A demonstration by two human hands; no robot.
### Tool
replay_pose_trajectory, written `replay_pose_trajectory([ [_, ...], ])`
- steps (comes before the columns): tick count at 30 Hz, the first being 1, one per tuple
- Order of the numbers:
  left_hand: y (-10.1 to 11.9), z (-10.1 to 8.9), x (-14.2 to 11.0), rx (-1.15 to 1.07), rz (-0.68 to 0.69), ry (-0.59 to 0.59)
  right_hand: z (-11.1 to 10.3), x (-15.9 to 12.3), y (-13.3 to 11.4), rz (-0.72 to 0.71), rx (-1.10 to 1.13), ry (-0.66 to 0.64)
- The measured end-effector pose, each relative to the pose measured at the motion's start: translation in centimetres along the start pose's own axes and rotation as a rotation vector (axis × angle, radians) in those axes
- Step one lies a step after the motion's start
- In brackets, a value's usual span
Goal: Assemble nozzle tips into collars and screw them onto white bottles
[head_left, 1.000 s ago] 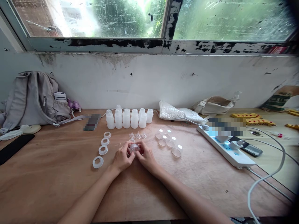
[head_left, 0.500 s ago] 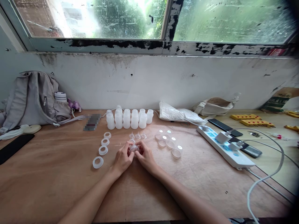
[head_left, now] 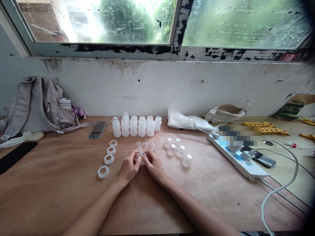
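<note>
My left hand (head_left: 130, 165) and my right hand (head_left: 153, 165) meet near the middle of the table, fingers closed around one translucent bottle collar ring (head_left: 141, 155). Both thumbs press at its near side; whether a nipple sits inside it I cannot make out. Just beyond my fingers several clear bottle nipples (head_left: 145, 144) stand on the wood. Left of my hands runs a column of collar rings (head_left: 109, 159). Clear round caps (head_left: 185, 161) lie to the right. At the back, frosted white baby bottles (head_left: 133, 126) stand in a cluster.
A white power strip (head_left: 236, 157) with chargers and looping cables lies at the right. Along the wall are a grey backpack (head_left: 36, 105), a white plastic package (head_left: 189, 120) and a beige pouch (head_left: 225, 113). A black flat object (head_left: 17, 156) lies at the left edge.
My fingers have shifted slightly on the ring, which now looks more tilted. The view has moved a little; the laid-out parts stay where they were.
</note>
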State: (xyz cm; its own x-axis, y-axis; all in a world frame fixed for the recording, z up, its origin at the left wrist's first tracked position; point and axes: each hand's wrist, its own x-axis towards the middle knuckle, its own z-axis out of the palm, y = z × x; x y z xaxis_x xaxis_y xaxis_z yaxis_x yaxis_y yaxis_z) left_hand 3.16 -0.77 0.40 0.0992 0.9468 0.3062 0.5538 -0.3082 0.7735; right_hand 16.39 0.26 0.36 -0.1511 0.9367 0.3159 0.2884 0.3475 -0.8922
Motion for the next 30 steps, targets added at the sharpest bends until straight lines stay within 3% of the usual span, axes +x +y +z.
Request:
replay_pose_trajectory([
  [8, 0.8, -0.3, -0.1, -0.072, -0.004, 0.015, 0.1, -0.1, 0.1, 0.0, -0.014, -0.008],
  [16, 0.2, 0.6, -0.1, -0.258, -0.117, 0.007, 0.3, 0.0, 0.0, 0.007, -0.037, 0.03],
  [30, 0.0, 0.5, -0.1, -0.211, -0.066, 0.03, 0.4, 0.0, 0.6, -0.007, -0.037, -0.015],
])
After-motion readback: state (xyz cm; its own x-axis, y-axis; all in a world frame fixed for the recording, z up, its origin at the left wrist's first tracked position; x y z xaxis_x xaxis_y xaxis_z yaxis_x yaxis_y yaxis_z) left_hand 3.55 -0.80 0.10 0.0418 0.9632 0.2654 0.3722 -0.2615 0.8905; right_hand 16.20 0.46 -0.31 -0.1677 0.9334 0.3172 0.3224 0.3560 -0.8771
